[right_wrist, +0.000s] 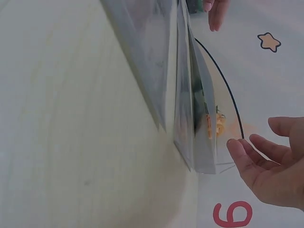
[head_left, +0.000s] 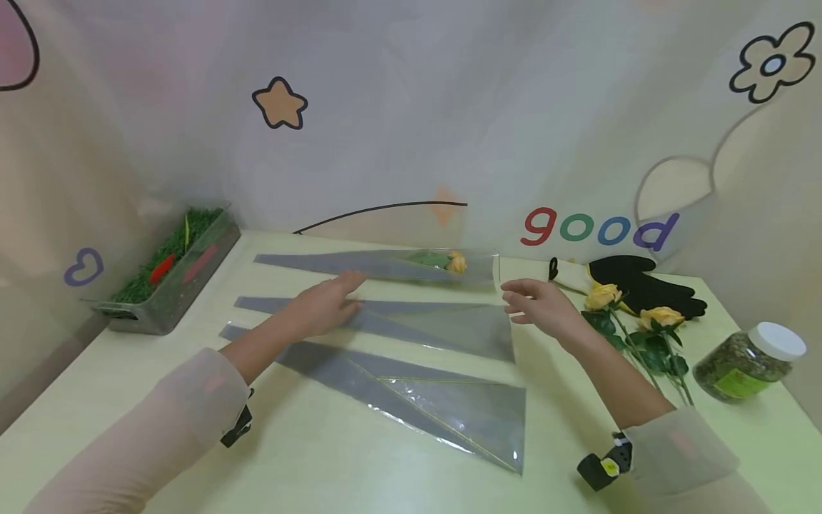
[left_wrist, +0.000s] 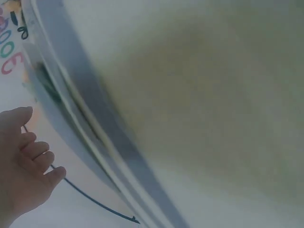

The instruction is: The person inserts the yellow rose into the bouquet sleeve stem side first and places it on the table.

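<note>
Three clear-and-grey flower sleeves lie flat on the table. The far sleeve [head_left: 308,264] has a yellow rose [head_left: 457,262] inside, its green leaves showing through the film. Over the left part of the middle sleeve [head_left: 462,332] is my left hand [head_left: 321,307], fingers loosely extended towards the far sleeve. My right hand [head_left: 542,307], just beyond the sleeves' right ends, has its fingers relaxed and slightly bent; in the right wrist view the same hand [right_wrist: 273,164] holds nothing. Nearest to me lies the front sleeve [head_left: 449,407], with gold-edged folds.
Two loose yellow roses [head_left: 661,319] lie at the right, beside black-and-white gloves [head_left: 648,285]. A jar [head_left: 738,368] with a white lid stands at the right edge. On the left, a clear bin [head_left: 186,300] holds green grass-like material and something red.
</note>
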`<state>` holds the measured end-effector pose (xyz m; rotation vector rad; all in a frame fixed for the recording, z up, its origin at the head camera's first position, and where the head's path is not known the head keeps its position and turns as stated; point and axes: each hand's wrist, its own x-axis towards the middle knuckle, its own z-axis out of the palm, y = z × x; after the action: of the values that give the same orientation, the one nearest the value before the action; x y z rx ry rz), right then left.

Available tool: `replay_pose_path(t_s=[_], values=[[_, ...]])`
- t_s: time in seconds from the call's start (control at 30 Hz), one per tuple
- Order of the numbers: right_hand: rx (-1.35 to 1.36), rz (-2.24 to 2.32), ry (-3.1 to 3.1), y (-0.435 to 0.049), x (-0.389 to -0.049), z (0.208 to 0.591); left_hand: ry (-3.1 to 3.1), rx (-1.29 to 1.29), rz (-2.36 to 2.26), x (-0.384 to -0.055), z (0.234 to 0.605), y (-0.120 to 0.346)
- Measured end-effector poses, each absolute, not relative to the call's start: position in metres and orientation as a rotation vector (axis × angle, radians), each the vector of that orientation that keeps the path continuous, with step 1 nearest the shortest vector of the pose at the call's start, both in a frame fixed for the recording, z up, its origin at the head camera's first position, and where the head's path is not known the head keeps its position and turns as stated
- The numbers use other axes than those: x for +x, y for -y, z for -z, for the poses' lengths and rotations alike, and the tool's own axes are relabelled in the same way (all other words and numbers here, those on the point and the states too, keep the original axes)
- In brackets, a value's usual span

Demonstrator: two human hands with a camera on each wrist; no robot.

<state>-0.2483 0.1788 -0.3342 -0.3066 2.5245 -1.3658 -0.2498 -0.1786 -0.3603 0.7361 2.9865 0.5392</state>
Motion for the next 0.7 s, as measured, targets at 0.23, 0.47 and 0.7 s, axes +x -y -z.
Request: replay_pose_path(t_s=[0.23,0.47,0.7], values=[[-0.349,1.225,-2.563,-0.183,-0.241,0.343,-2.946,0.712,-0.506,-0.247,0.374,0.176],[-0.355,1.145,-2.602,-0.180,-0.243,0.349,-2.909,0.706,-0.501,-0.249,0.386,0.176],[-0.368,1.082,-2.666,-0.182,-0.249,0.354,-2.894,0.708,-0.444,-0.251,0.393,0.178]])
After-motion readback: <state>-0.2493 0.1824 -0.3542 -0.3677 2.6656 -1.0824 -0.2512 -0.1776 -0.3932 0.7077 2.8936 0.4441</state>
